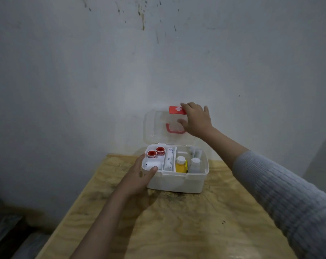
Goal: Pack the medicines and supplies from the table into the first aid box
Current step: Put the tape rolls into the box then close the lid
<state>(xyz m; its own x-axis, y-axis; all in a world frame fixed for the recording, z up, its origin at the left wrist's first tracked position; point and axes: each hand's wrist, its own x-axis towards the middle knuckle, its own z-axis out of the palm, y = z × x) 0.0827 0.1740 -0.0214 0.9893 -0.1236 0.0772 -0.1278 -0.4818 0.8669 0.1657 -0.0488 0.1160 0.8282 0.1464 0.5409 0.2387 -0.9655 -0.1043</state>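
The white first aid box (177,183) stands on the wooden table (177,221) near the wall. Its clear lid (154,128) is raised upright, with a red handle (174,129) and a red latch (175,109) at the top edge. My right hand (196,120) grips the lid's top right edge by the latch. My left hand (139,176) holds the box's front left corner, thumb on the rim. Inside lie two red-and-white tape rolls (156,152), white bandage rolls (168,159), a yellow bottle (181,165) and a clear bottle (194,165).
A stained grey-white wall (158,62) rises right behind the box. The table's left edge runs diagonally down to the lower left, with dark floor and grey objects (8,230) beyond it. My right arm wears a grey knitted sleeve (289,193).
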